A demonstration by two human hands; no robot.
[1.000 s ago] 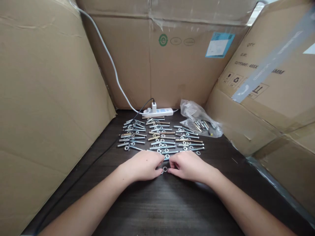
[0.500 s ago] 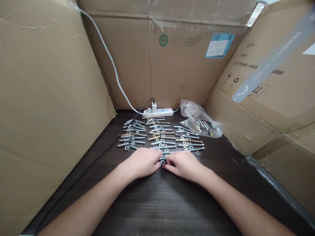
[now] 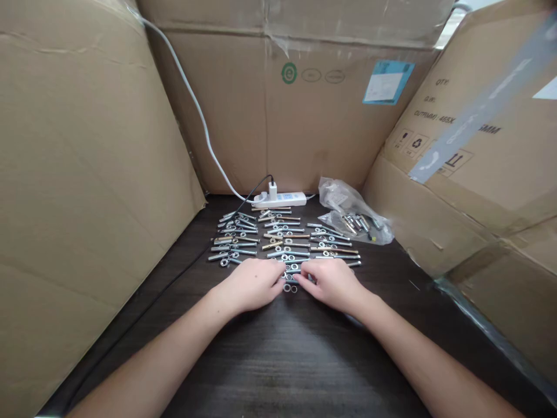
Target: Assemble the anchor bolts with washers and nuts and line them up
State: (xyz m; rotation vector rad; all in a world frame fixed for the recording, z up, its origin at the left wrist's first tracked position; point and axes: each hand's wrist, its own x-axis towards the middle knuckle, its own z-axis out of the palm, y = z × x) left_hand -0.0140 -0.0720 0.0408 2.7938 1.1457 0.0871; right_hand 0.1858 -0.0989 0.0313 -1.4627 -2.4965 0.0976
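Note:
My left hand point(image 3: 255, 283), its fingers curled, rests at the front of the middle column of hardware. Facing it, my right hand point(image 3: 333, 281) has bent fingers, with thumb and fingertips close to the washers. What either hand grips, if anything, is hidden. In the gap between them lie a flat washer point(image 3: 286, 288) and a thinner ring point(image 3: 294, 289), side by side on the dark table point(image 3: 278, 360). A steel bolt point(image 3: 295, 271) with rings beside it shows just beyond the fingertips. Both hands cover parts of the nearest rows.
Expansion bolts point(image 3: 287, 253) with sleeves, nuts and washers lie in three columns. Behind them are a white power strip point(image 3: 285, 200) with a charger point(image 3: 272, 190) and a clear plastic bag point(image 3: 348, 203) of bolts. A black cable point(image 3: 161, 294) crosses the left side. Cardboard walls surround the table.
My right hand has shifted slightly right and away from me; my left hand has barely moved. A thin ring now shows to the right of the front washer.

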